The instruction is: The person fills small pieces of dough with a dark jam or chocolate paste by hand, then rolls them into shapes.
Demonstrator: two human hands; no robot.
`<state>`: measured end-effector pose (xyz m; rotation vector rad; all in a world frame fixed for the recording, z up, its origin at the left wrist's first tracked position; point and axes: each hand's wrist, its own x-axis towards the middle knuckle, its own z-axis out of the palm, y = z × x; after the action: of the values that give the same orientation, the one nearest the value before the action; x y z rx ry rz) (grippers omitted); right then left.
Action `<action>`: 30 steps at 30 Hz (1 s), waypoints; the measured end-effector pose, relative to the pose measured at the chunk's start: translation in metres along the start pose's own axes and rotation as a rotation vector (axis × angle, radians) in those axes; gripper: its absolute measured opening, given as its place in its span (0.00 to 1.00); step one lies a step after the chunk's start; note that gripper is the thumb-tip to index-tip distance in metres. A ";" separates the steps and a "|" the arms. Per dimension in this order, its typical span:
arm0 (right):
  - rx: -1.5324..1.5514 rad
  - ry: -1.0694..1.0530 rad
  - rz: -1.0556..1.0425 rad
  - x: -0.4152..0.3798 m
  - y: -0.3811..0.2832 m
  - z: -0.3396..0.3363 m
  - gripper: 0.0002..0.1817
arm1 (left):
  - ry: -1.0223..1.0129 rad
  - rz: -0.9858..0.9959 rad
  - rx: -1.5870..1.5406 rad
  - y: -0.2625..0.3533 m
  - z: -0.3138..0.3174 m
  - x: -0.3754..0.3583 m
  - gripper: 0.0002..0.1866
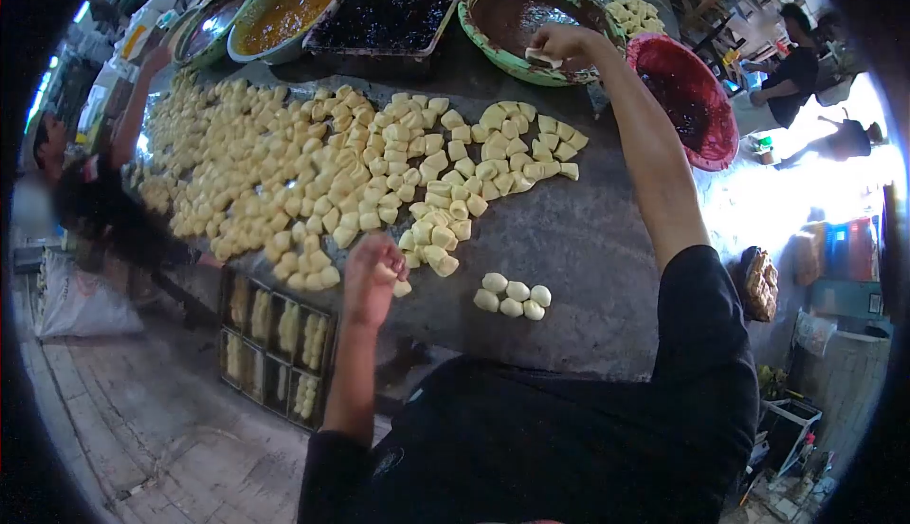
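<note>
Here the right hand (559,43) (outstretched) dips dough (543,57) into the bowl (493,52).

Matt dough pcs (379,164) — glossy bowl (493,36)

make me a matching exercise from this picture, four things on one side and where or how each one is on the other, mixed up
Things:
1. right hand
2. left hand
3. five rounded dough balls
4. red basin

Places or states:
A. dark filling inside, at the table's far right edge
B. holding a pale piece over the green bowl
C. a small cluster apart from the big spread
D. closed on a dough piece at the near edge of the spread

Pairs: 1-B, 2-D, 3-C, 4-A
</note>
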<state>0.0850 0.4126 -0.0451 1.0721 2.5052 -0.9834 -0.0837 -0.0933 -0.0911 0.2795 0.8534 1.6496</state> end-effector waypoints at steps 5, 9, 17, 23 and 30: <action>0.523 0.001 -0.273 -0.067 -0.042 0.026 0.09 | 0.031 0.117 0.216 0.000 0.062 0.006 0.13; 0.879 -0.084 -0.422 -0.160 -0.117 0.134 0.10 | 0.033 0.284 0.363 0.002 0.091 -0.002 0.14; 1.409 0.092 -0.281 -0.323 -0.215 0.333 0.32 | -0.070 -0.159 -0.067 -0.013 0.010 -0.100 0.12; 0.337 0.751 -0.561 -0.386 -0.270 0.394 0.24 | -0.213 -0.351 -0.072 0.020 -0.004 -0.177 0.13; 1.161 0.582 -0.578 -0.424 -0.313 0.436 0.14 | -0.459 0.346 0.762 0.032 -0.007 -0.255 0.09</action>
<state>0.1423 -0.2683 -0.0222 0.9105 2.6591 -2.8638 -0.0417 -0.3329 -0.0076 1.3419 1.0792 1.4057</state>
